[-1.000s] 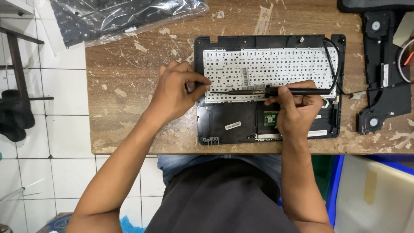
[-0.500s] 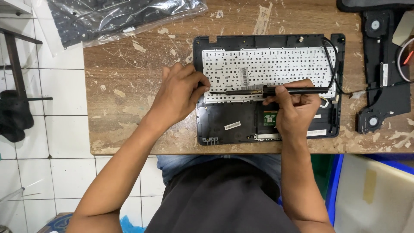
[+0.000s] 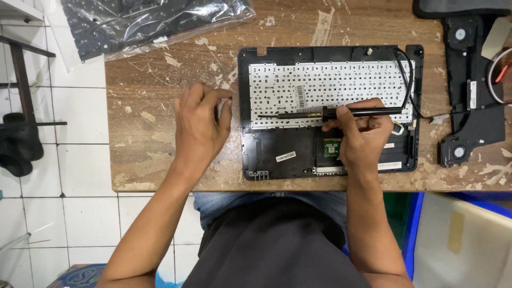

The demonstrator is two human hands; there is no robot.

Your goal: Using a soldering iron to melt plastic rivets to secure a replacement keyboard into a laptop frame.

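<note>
— See the right hand (image 3: 358,140)? Its fingers are pinched round the grip of a black soldering iron (image 3: 341,112), pen-fashion, with the long tip lying level and pointing left across the lower edge of the white keyboard backing (image 3: 330,85).

— And that backing sits inside the black laptop palmrest shell (image 3: 277,154), which lies upside-down on the worn wooden table (image 3: 154,122), in front of the person.

— Yes. The iron's black cord (image 3: 408,80) loops up over the shell's right side. (I'd mind that cord; a snag would jerk the tip.)

— What about the left hand (image 3: 201,125)?

— Resting on the table, just beside the shell's left edge. The fingers are curled in with the tips bunched together near that edge; I can't tell whether they pinch anything small.

— How would you do this well?

— By my reckoning, keep the tip low and steady, touch only one spot on the backing at a time, and steady the shell with the free hand so it doesn't slide. Heat briefly; thin plastic like that probably warps quickly.

— There's a keyboard in a clear plastic bag (image 3: 149,21) at the far left corner.

— And a black part with round fans (image 3: 469,90) off to the right, well apart from the hands.
</note>
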